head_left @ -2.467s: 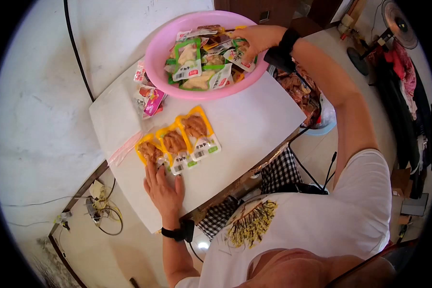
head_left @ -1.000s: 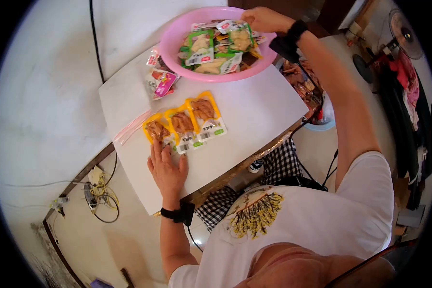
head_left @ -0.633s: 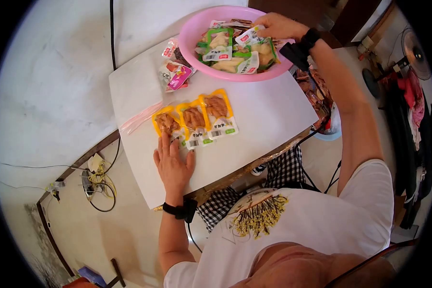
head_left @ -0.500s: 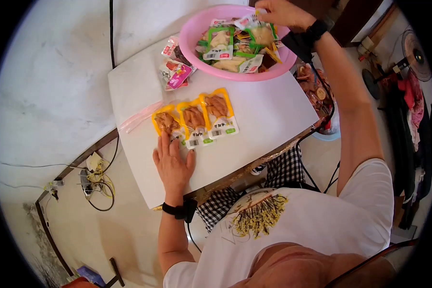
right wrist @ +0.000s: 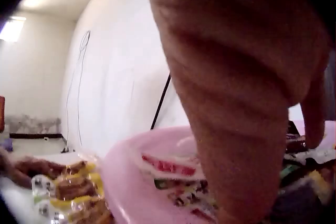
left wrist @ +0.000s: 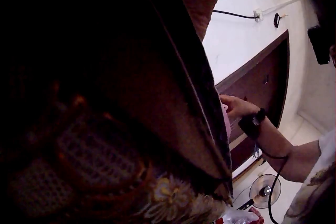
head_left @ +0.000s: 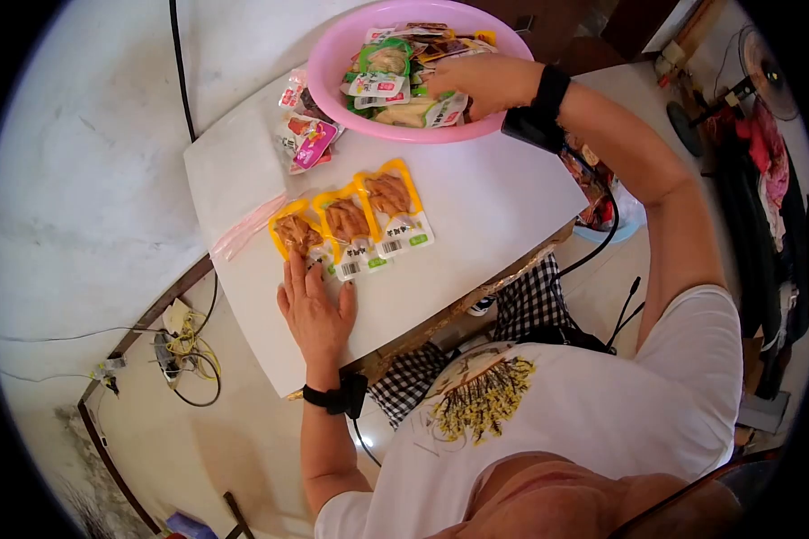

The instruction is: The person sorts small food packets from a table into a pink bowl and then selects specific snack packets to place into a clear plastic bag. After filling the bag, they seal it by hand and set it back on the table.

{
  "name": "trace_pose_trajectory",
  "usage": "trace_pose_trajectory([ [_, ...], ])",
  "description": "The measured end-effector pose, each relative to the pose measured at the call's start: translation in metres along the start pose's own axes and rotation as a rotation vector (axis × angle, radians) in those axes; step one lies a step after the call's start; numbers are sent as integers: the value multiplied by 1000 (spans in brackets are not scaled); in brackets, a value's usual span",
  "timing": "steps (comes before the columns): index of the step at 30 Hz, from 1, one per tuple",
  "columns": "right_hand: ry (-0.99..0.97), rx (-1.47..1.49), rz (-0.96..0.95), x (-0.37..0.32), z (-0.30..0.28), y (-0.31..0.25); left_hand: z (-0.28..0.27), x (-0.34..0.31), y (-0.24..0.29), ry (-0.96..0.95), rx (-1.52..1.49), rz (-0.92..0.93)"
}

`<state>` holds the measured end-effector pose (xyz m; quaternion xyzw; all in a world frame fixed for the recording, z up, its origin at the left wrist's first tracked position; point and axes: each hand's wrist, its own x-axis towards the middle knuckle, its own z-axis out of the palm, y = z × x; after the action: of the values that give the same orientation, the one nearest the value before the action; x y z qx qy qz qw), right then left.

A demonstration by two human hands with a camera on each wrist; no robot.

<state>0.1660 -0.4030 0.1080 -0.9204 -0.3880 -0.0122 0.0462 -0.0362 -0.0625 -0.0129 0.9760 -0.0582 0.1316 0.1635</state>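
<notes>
Three yellow-edged clear packets of brown meat, the near left one, the middle one and the far right one, lie overlapping in a row on the white tabletop. My left hand rests flat beside them, its straight fingertips on the near left packet. My right hand reaches down into a pink basin heaped with mixed food packets. Its fingertips are hidden among them, so I cannot tell whether it grips one. A green-edged packet lies on the heap left of it.
Pink-and-white packets lie between basin and wall. A clear plastic bag lies flat at the table's left. Below the right edge stands a blue tub of packets. A black cable hangs from the right wrist.
My right hand, which held a green-edged packet at the basin's far right, has moved down and left into the heap. Green-edged packets now lie stacked at its left. My left hand stays put.
</notes>
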Motion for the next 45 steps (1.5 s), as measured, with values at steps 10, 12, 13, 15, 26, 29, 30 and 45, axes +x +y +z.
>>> trace_pose_trajectory([
  [10,238,203,136,19,-56,44,1,0,2,-9,19,6],
  [12,303,496,204,9,-81,31,-1,1,4,-10,17,6],
  [13,428,376,153,11,-80,33,0,0,4,-9,13,6],
  [15,669,131,49,19,-75,40,0,0,4,-11,11,5],
  [26,-509,413,239,2,-3,21,3,0,0,-27,19,-4],
  [29,-388,716,148,-3,-3,24,2,1,2,-23,1,-1],
  [30,-381,755,115,0,2,32,1,0,3,-11,8,4],
  [45,-191,259,343,-26,14,90,-1,2,7,-6,14,13],
])
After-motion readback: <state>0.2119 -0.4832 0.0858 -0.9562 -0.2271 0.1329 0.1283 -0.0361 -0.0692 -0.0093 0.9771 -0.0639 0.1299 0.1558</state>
